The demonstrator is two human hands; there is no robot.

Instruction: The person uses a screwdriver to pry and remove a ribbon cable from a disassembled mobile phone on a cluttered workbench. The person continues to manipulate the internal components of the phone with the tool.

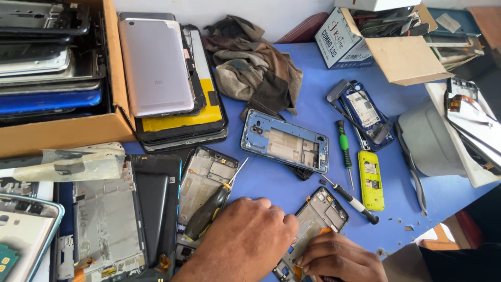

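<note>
- The left hand (245, 237) is seen at about 6 o'clock in the view, palm down, knuckles up, with the forearm entering from the bottom edge.
- Its fingers are curled and pressed onto the left edge of an opened phone frame (318, 219); whether anything is pinched beneath them cannot be told.
- The right hand (339, 256) lies at about 5 o'clock, just beside the left, fingers bent inward over the lower part of the same phone frame.
- A small orange piece (324, 231) shows at the right hand's fingertips; the grip on it is hidden, so how far that hand is closed cannot be told.
- The phone frame is set flat on the blue bench (313, 68), tilted toward 1 o'clock, its upper half uncovered.
- A black screwdriver (350, 200) is laid just beside the frame at 2 o'clock from the hands.
- A green-handled screwdriver (344, 149) and a yellow keypad phone (371, 180) are found further out at 1 o'clock.
- A yellow-and-black screwdriver (211, 209) rests on another bare frame at 9 o'clock from the left hand.
- A blue phone frame (284, 141) is placed at 12 o'clock, with a crumpled cloth (255, 65) behind it.
- A cardboard box (62, 130) filled with phone parts is kept at 10 o'clock.
</note>
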